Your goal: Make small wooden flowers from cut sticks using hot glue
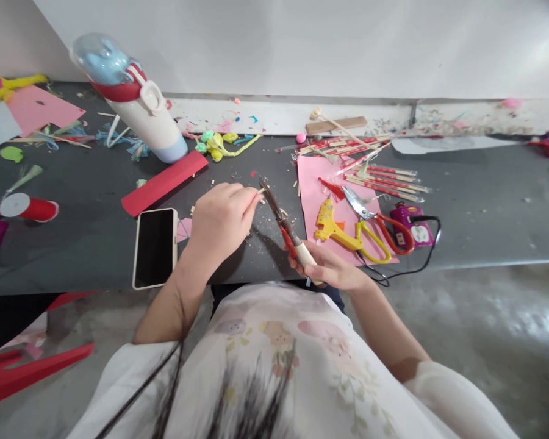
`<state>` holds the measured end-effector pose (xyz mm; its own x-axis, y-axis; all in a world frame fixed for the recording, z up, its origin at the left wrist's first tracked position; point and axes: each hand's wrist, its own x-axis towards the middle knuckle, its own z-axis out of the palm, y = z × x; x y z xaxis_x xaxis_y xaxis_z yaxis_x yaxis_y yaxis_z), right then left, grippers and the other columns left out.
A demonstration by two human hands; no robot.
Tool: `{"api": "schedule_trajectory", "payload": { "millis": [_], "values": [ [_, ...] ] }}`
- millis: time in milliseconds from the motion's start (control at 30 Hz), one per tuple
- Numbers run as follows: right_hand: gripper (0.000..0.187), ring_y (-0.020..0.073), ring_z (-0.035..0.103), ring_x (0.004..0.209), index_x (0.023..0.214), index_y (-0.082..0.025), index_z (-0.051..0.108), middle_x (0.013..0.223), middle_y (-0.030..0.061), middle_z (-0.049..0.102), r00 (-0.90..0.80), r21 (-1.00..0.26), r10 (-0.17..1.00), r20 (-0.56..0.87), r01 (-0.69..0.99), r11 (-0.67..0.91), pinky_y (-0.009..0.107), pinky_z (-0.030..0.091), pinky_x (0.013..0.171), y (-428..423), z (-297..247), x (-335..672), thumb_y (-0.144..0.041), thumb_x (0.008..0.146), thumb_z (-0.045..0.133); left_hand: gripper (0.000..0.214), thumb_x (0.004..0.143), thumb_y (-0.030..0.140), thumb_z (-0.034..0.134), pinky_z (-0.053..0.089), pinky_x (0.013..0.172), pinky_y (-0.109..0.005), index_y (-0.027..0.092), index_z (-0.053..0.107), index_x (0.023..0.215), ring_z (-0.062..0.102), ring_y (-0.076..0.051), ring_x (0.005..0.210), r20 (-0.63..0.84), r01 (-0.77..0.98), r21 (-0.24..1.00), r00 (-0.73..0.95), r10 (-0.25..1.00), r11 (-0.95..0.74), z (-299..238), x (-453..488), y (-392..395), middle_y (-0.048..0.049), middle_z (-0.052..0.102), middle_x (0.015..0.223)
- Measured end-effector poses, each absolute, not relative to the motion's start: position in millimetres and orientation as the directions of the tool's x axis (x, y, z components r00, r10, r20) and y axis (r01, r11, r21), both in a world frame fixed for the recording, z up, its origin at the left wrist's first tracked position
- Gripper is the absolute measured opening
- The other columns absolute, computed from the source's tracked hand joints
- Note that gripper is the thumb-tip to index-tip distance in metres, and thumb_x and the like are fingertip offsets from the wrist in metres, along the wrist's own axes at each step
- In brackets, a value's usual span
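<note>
My left hand [224, 216] is closed in a pinch around a thin wooden stick [260, 191], and only a short end shows past the fingertips. That end lies at the dark blades of the pruning shears [274, 204]. My right hand [329, 266] is wrapped round the shears' handles, one pale and one red, with the blades pointing up and left. Whether the blades touch the stick, I cannot tell. Small wood bits [268, 214] are scattered on the dark table [238, 268] beneath both hands.
On the right, a pink sheet [308, 183] bears a yellow glue gun [332, 225], scissors [361, 204] and wrapped sticks [384, 183]. A purple box [407, 222] has a black cable. Leftward are a phone [154, 249], red strip [165, 183], bottle [141, 116] and thread spool [30, 207].
</note>
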<state>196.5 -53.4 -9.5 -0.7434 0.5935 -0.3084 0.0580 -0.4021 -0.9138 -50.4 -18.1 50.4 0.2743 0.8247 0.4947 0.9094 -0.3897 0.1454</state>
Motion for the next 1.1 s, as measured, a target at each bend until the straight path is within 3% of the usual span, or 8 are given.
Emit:
{"api": "schedule_trajectory", "payload": {
  "millis": [467,633,1100],
  "values": [
    [0.048,0.0095,0.044,0.063,0.107,-0.018,0.051,0.081,0.0002,0.050,-0.686,-0.891,0.632,-0.360,0.051,-0.452,0.020,0.036,0.047,-61,-6,188,-0.053,0.079,0.068,0.030,0.097,0.029,0.046,0.039,0.064,-0.029,0.018,0.070,0.084,0.059,-0.017,0.071,0.449,0.911,0.127,0.300,0.842,-0.392,53,-54,-20,-0.0043,0.066,0.071],
    [0.051,0.0097,0.045,0.064,0.114,-0.019,0.048,0.083,-0.0001,0.050,-0.655,-0.883,0.649,-0.388,0.063,-0.465,0.021,0.038,0.048,-64,-9,187,-0.050,0.079,0.070,0.030,0.097,0.031,0.046,0.039,0.063,-0.029,0.018,0.070,0.084,0.060,-0.017,0.071,0.424,0.904,0.147,0.309,0.851,-0.402,55,-57,-17,-0.0045,0.068,0.073],
    [0.058,0.0122,0.048,0.075,0.123,-0.022,0.044,0.093,0.0014,0.048,-0.679,-0.881,0.624,-0.388,0.073,-0.467,0.024,0.042,0.058,-66,-12,185,-0.050,0.079,0.070,0.029,0.093,0.033,0.050,0.035,0.058,-0.027,0.019,0.071,0.079,0.060,-0.014,0.066,0.225,0.862,0.381,0.263,0.938,-0.334,64,-69,-9,-0.0019,0.069,0.070]
  ]
}}
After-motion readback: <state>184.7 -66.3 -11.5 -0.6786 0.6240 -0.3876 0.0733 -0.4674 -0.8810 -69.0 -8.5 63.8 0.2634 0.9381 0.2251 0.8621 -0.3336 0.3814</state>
